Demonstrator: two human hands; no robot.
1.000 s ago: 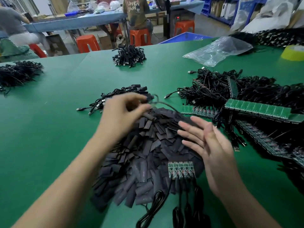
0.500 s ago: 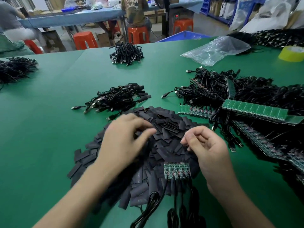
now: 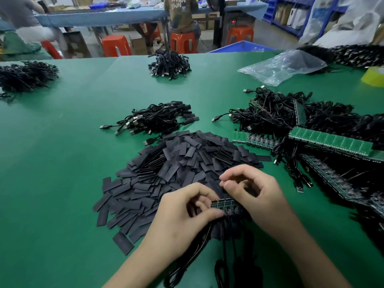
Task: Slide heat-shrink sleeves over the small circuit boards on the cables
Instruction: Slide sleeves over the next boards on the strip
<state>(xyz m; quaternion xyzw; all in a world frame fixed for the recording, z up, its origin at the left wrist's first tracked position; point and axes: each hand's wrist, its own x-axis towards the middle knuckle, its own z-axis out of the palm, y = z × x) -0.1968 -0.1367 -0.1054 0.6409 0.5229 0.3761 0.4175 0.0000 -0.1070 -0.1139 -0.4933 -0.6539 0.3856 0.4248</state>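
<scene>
A wide green table (image 3: pixel 62 163) fills most of the view. Behind it stand a long blue bench (image 3: pixel 99 16) and orange stools (image 3: pixel 116 45), and a person (image 3: pixel 180 15) sits on one of them. On the right part of the table lie a big heap of cables (image 3: pixel 270 113), green panels (image 3: pixel 330 141) and a clear bag (image 3: pixel 284 65). A smaller bundle (image 3: pixel 158 119) lies in the middle. Just in front of it there is a broad pile of flat black sleeves (image 3: pixel 176 163).

At the near edge of this pile, the left hand (image 3: pixel 187 217) pinches the left end of a short board strip (image 3: pixel 225 205) between thumb and curled fingers. The strip's wires (image 3: pixel 195 252) hang toward the person. The right hand (image 3: pixel 259 196) is just above the strip with its fingers curled close together. I cannot tell if it holds a sleeve.
</scene>
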